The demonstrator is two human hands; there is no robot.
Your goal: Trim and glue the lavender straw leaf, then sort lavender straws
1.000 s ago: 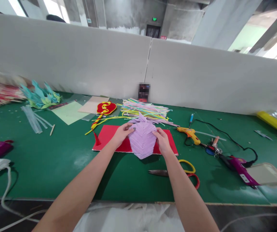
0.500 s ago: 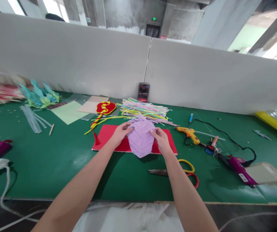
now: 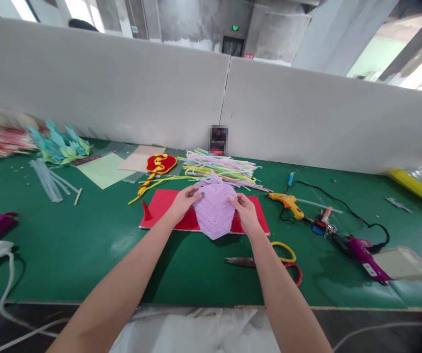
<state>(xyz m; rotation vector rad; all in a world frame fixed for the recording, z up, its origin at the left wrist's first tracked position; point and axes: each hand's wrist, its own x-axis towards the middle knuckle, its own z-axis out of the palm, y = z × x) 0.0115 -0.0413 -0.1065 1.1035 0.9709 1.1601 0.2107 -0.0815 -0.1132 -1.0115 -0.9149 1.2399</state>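
A lilac leaf-shaped piece (image 3: 215, 211), ribbed with slanting strips that meet along a middle line, is held between my two hands. My left hand (image 3: 188, 202) pinches its left edge, and my right hand (image 3: 245, 211) pinches the right edge. Its pointed tip faces away from me. Underneath lies a red board (image 3: 163, 203) with a pale edge, partly hidden by the leaf and my hands. Behind it is a loose pile of pastel fuzzy stems (image 3: 222, 166). Scissors (image 3: 240, 262) with yellow and red handles lie partly under my right forearm.
A red and yellow tasselled ornament (image 3: 161, 164) lies at the board's back left. Rightward are a yellow glue gun (image 3: 287, 203), keys (image 3: 329, 228) and a purple power strip (image 3: 363, 257). Pale green paper (image 3: 106, 170), clear sticks (image 3: 47, 181) and a teal paper piece (image 3: 58, 144) lie left.
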